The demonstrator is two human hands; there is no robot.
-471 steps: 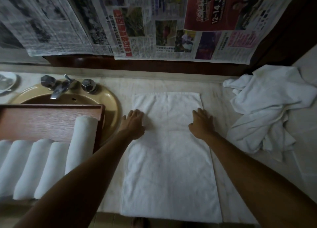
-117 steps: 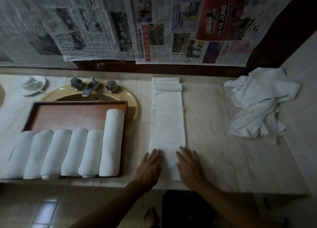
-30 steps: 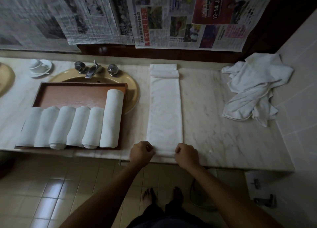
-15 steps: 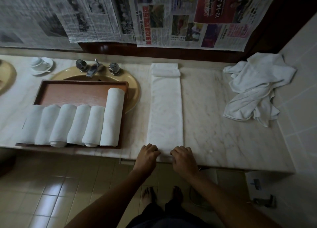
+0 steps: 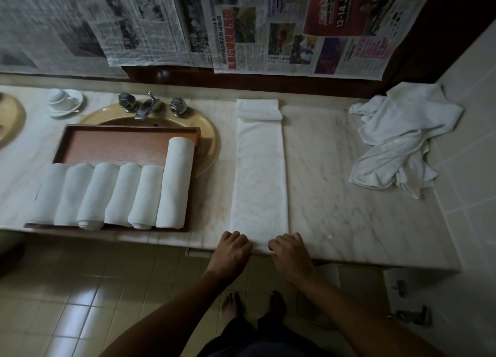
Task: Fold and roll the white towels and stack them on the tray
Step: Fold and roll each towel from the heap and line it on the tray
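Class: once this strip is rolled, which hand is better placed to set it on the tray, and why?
Left. The left hand grips the folded towel on the side nearer the tray; the right hand would have to cross over.

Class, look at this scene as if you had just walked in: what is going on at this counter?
A person is rolling a white towel. Both hands, left hand and right hand, curl over the near end of a long folded towel on the marble counter, starting the roll. Six rolled towels already lie on the wooden tray over the sink. A heap of unfolded towels waits at the right.
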